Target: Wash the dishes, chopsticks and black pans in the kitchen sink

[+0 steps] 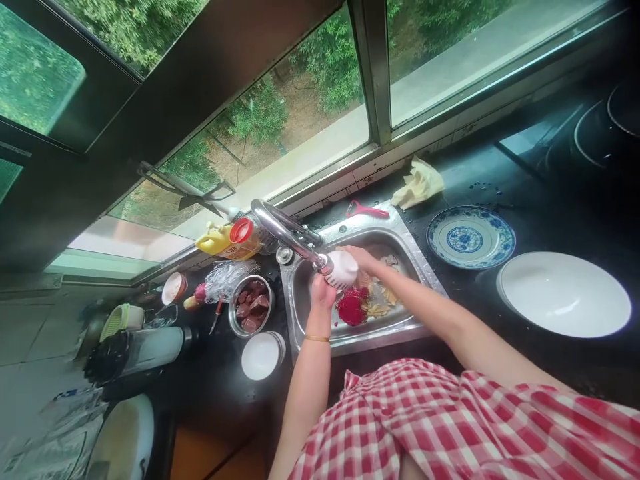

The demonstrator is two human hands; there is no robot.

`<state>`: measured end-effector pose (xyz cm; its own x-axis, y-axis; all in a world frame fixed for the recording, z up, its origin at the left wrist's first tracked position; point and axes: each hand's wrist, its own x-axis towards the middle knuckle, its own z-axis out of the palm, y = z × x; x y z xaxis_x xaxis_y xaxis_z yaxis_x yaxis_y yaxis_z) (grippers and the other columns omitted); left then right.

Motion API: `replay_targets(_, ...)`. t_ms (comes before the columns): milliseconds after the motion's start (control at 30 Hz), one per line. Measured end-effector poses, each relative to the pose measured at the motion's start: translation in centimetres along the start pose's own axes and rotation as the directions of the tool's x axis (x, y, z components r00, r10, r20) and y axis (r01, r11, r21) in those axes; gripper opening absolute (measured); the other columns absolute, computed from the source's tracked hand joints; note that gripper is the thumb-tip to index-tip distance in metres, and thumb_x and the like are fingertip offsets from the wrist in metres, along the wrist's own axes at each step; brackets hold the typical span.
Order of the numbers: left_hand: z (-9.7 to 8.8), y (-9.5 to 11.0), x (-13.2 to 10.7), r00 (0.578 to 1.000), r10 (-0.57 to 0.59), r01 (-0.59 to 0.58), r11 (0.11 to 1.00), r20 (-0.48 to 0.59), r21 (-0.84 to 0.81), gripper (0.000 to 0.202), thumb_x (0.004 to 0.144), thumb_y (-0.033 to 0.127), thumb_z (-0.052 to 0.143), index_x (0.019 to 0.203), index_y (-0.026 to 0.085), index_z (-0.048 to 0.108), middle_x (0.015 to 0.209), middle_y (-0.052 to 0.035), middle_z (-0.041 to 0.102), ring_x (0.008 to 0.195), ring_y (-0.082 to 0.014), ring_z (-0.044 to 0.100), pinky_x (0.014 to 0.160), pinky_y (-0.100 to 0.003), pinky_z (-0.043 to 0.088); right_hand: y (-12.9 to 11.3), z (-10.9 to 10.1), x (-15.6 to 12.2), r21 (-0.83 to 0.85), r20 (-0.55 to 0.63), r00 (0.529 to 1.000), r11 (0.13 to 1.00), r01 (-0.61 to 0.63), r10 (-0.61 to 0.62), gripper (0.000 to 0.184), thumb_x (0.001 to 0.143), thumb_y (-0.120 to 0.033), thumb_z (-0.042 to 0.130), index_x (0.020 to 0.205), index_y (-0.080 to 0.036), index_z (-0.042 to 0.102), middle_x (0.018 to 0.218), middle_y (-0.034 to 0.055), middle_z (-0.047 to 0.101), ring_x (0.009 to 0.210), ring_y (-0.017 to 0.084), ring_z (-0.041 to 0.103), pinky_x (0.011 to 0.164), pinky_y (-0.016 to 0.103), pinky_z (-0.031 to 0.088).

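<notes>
My left hand (324, 292) is in the sink (296, 300), just under the white spray head (343, 269) of the curved chrome tap (280, 230). Across from it, my right hand (361, 259) reaches in behind the spray head. The spray head hides most of the fingers of both hands, so what they hold, if anything, does not show. Close by my left hand, a deep red, wet mass (353, 308) lies in the sink, its kind unclear. Pale yellowish peelings (379, 310) are scattered beside it.
Left of the sink stand a metal bowl of dark red meat pieces (253, 303), stacked white bowls (261, 357) and a yellow bottle (220, 241). A red peeler (367, 210) rests behind; a cloth (419, 183), patterned plate (471, 237) and white bowl (565, 293) are right.
</notes>
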<state>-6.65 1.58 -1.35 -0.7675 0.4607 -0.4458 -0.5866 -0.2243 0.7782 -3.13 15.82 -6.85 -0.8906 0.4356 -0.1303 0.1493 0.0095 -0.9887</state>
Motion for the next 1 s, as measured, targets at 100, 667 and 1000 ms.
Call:
replay_targets(100,1.0,0.6,1.6,0.998,0.041,-0.045,0.996,-0.057,-0.071,0.02,0.077,0.028,0.059,0.089,0.014,0.066,0.102,-0.0125,0.069,0.11,-0.0244,0.06,0.098,-0.038,0.044,1.4,2.9,-3.0,-0.109,-0.254,0.959,0.989,0.098,-0.123,0.048,0.095,-0.033,0.029,0.131,-0.016,0.056,0.14,0.0102,0.049,0.13,0.019,0.043,0.108,0.038,0.034)
replay_targets(667,0.3,0.7,-0.8,0.999,0.022,-0.022,1.0,0.036,0.011,0.021,0.073,0.024,0.068,0.091,0.015,0.069,0.1,-0.0076,0.071,0.104,-0.0209,0.063,0.099,-0.036,0.043,0.0,-0.4,-0.5,0.225,0.014,0.998,0.972,-0.068,0.067,0.044,0.092,-0.042,0.04,0.112,-0.014,0.067,0.12,0.01,0.065,0.11,0.021,0.058,0.099,0.035,0.041)
replay_targets(1000,1.3,-0.7,-0.3,0.989,0.052,-0.056,0.998,-0.135,-0.024,0.013,0.083,0.022,0.056,0.087,0.015,0.066,0.098,-0.0084,0.071,0.1,-0.0186,0.065,0.094,-0.033,0.047,1.3,2.1,-5.2,-0.404,0.015,0.931,0.85,0.339,-0.364,0.041,0.089,-0.022,0.047,0.127,-0.024,0.061,0.139,0.0104,0.049,0.126,0.026,0.044,0.106,0.047,0.035)
